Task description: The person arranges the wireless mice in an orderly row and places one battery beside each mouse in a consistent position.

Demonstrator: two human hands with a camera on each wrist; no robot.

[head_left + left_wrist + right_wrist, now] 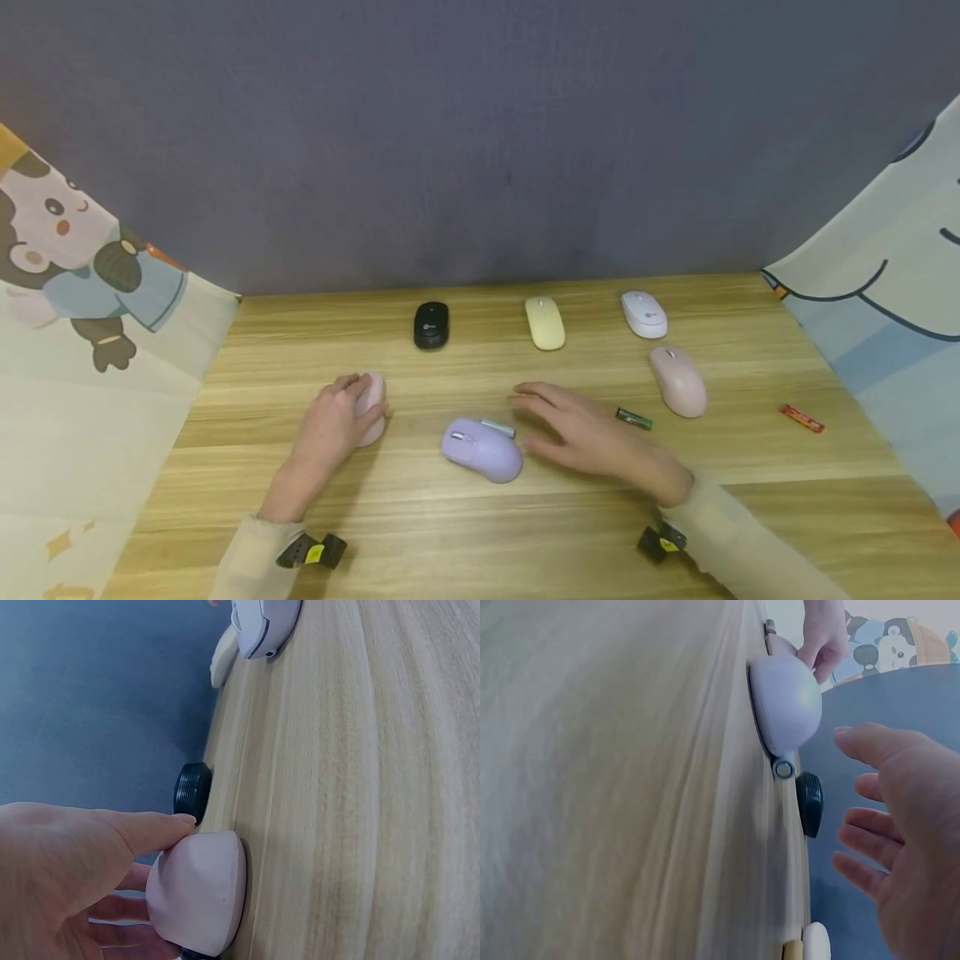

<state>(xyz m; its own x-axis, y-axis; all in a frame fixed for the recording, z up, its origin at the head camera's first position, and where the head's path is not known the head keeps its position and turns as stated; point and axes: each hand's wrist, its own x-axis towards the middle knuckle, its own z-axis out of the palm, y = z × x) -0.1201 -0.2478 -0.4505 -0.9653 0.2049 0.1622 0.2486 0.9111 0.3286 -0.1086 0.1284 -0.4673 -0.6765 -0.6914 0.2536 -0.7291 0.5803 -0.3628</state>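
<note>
My left hand [327, 425] grips a pale pink computer mouse [371, 393] on the left of the table. In the left wrist view its thumb lies along one side of that mouse and the other fingers along the far side. A lilac mouse [483, 452] sits in the front middle, with a light-blue battery [498, 428] lying just behind it. Just right of both, my right hand [577, 429] hovers with fingers spread and holds nothing. In the right wrist view the thumb points towards the lilac mouse [784, 701]. Beside the right wrist lies a dark green battery [634, 418].
Along the back edge stand a black mouse [431, 325], a yellow mouse [545, 323] and a white mouse [644, 314]. A larger pinkish mouse [678, 382] and a red battery [802, 418] lie to the right. A dark partition [480, 150] rises behind the wooden table [480, 542].
</note>
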